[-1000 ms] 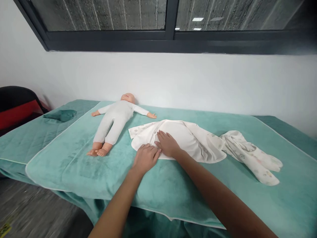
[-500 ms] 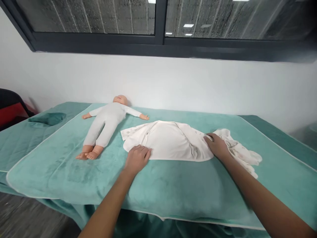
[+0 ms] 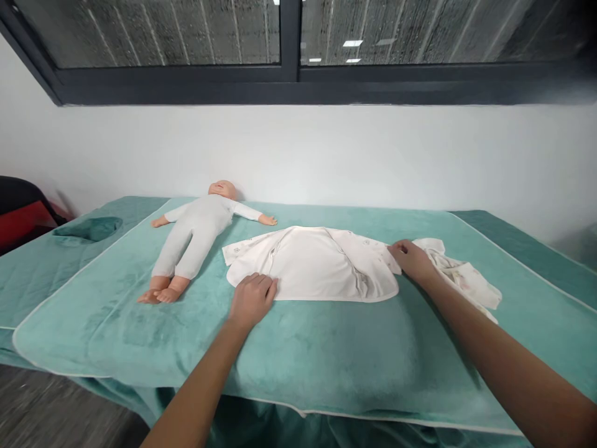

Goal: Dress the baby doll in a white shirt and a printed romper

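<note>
A white baby shirt [image 3: 312, 264] lies spread on the green blanket, its printed sleeves reaching out to both sides. My left hand [image 3: 252, 300] rests at the lower left of its hem, fingers curled down onto the cloth and the thumb alongside; the fingertips are hidden. At the right, my right hand [image 3: 413, 260] pinches the end of the shirt's right-hand sleeve between thumb and fingers. Just beyond that hand is a crumpled white printed garment [image 3: 469, 277], partly covered by my wrist. A baby doll [image 3: 200, 221] in a white suit lies face up at the left, arms spread.
The green blanket [image 3: 326, 361] with pale piping covers the table and hangs over its front edge. A white wall [image 3: 326, 155] and dark window frame [image 3: 186, 87] rise behind. At the far left is a black and red object [image 3: 23, 221], with a green cushion [image 3: 88, 229] nearby.
My right hand has moved slightly right and up, drawing the sleeve outward from the shirt's body. The crumpled garment beside it has shifted right. My left hand stays at the hem.
</note>
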{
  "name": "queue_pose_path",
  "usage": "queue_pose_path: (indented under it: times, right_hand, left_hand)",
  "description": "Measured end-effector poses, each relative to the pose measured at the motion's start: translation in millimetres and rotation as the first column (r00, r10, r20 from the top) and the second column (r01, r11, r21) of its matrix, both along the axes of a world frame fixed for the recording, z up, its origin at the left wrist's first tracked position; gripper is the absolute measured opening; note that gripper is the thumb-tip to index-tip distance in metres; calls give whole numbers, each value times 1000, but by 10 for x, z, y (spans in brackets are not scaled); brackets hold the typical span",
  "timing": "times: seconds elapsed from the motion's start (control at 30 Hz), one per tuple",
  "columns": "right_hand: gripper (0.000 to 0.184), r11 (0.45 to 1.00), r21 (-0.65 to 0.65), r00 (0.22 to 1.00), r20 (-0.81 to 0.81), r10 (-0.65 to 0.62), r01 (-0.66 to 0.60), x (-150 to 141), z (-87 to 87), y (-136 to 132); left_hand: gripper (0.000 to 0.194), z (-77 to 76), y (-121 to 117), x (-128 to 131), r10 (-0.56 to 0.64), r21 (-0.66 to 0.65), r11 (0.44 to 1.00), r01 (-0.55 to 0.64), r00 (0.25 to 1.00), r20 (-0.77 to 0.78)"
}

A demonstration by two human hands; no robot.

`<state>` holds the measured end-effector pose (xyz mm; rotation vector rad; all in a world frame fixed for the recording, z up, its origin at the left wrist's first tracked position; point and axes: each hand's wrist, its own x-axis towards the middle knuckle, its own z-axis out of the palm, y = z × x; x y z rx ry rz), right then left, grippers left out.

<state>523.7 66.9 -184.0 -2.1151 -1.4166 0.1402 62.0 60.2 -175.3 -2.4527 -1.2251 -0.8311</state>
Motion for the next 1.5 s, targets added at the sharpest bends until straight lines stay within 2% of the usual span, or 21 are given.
queue_pose_path:
  times: [0.07, 0.2, 0.37, 0.53, 0.63, 0.8, 0.9, 0.97, 1.03, 1.1, 1.13, 1.23, 1.33, 1.4, 1.5]
  right_hand:
    - [32, 998, 21, 998, -14, -62, 63, 115, 52, 152]
    - [30, 995, 32, 995, 7, -95, 94, 247, 171, 466]
    - [33, 993, -46, 991, 89, -102, 106, 141, 168, 630]
    - [45, 998, -5, 980, 187, -61, 63, -111, 72, 534]
    - [52, 997, 11, 980, 184, -77, 77, -143, -9, 410]
    - [55, 997, -55, 966, 255, -32, 48, 199, -95, 160]
    - [50, 994, -90, 954, 297, -28, 57, 411, -53, 31]
    - [45, 996, -59, 944, 326, -51, 74, 409, 14, -34]
    - [41, 999, -8, 938, 343, -43, 48, 245, 96, -89]
    - [42, 998, 36, 937, 346, 43, -60, -67, 166, -145]
    - [44, 985, 49, 934, 327, 142, -167, -260, 188, -175]
    - [46, 922, 8, 882, 298, 366, -386, -869, 182, -254]
    - [55, 813, -44, 780, 257, 570, -580, -1344, 94, -235]
    - [62, 778, -66, 750, 227, 621, -624, -1534, 28, -129]
    - [66, 828, -99, 794, 242, 558, -552, -1672, -55, 92]
  left_hand:
    - [36, 2, 4, 0, -2, 2, 1000, 2, 1000, -4]
    - [36, 12, 6, 2, -8, 5, 1000, 8, 1000, -4]
    - [36, 20, 0, 7, 2, 4, 1000, -2, 1000, 4]
    - [35, 10, 5, 4, 11, -10, 1000, -11, 1000, 5]
    - [35, 2, 7, 0, 4, 1, 1000, -4, 1000, 15]
    - [36, -6, -3, -6, -14, 24, 1000, 13, 999, 36]
    - [37, -8, -16, -10, -16, 34, 999, 14, 999, 46]
    - [38, -8, -25, -14, -13, 55, 998, 11, 999, 49]
    - [39, -9, -34, -19, -10, 86, 996, 6, 999, 51]
    - [39, -12, -41, -23, -9, 114, 994, 3, 999, 52]
    - [38, -15, -44, -25, -6, 123, 992, 0, 999, 52]
    - [39, -33, -50, -26, 21, 123, 992, -27, 999, 48]
    - [40, -60, -56, -24, 67, 87, 994, -70, 997, 32]
    - [40, -78, -60, -24, 91, 67, 993, -92, 996, 19]
    - [41, -97, -62, -28, 121, 47, 992, -121, 993, 6]
